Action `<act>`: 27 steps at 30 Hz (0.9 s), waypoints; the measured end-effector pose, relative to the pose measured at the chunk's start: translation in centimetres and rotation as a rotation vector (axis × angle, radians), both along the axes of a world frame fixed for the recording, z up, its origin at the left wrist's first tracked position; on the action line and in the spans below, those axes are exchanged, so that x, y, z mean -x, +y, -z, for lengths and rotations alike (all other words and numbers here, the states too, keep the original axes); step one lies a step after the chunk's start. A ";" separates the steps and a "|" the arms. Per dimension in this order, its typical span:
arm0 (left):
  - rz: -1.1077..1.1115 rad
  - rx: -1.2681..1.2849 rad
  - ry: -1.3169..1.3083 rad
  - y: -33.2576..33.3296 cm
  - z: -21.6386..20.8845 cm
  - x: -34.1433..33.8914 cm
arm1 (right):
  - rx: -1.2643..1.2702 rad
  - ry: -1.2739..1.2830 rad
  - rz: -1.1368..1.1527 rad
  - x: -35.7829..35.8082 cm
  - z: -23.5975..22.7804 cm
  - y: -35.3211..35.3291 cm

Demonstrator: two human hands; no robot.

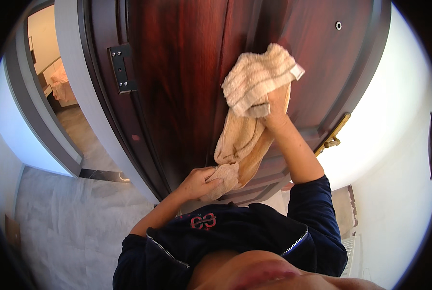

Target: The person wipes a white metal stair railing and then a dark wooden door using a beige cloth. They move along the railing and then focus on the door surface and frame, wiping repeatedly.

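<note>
The right hand (275, 110) is raised and presses the upper part of a beige striped towel (249, 113) against the dark red wooden door (187, 72), its fingers closed on the cloth. The left hand (196, 182) grips the hanging lower end of the towel, fingers closed around it. A brass door handle (333, 137) is to the right, a black hinge (121, 67) to the left.
</note>
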State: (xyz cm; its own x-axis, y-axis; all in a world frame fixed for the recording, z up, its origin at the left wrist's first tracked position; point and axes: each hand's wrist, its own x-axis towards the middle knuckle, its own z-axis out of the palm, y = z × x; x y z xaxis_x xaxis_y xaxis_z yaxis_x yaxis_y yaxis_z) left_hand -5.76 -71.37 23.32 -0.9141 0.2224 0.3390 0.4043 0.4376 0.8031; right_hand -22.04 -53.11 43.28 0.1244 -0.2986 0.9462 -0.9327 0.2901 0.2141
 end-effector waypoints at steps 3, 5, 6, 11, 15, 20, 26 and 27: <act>0.017 -0.059 0.100 0.9 -0.8 0.9 | -0.003 0.144 0.115 1.2 -3.6 -0.1; -0.008 -0.036 0.217 1.3 -1.9 1.9 | 0.080 0.291 0.064 1.4 -8.1 -0.5; -0.019 -0.032 0.260 1.6 -2.3 2.0 | 0.107 0.332 0.018 0.9 -10.1 -0.5; -0.102 -0.258 0.201 3.0 -3.9 2.5 | 0.095 0.509 0.553 -0.1 -19.5 -1.1; -0.032 -0.428 0.041 4.2 -2.8 3.0 | 0.087 0.621 0.450 2.2 -18.4 -1.3; 0.121 -0.304 -0.244 4.8 0.3 2.7 | -0.243 0.321 0.000 0.4 -6.3 -1.2; 0.122 -0.257 -0.306 5.4 -0.2 2.5 | -0.219 0.322 0.167 0.8 -5.8 -0.2; 0.117 -0.351 -0.265 5.6 -0.9 2.8 | -0.166 0.343 0.172 1.1 -7.5 -0.1</act>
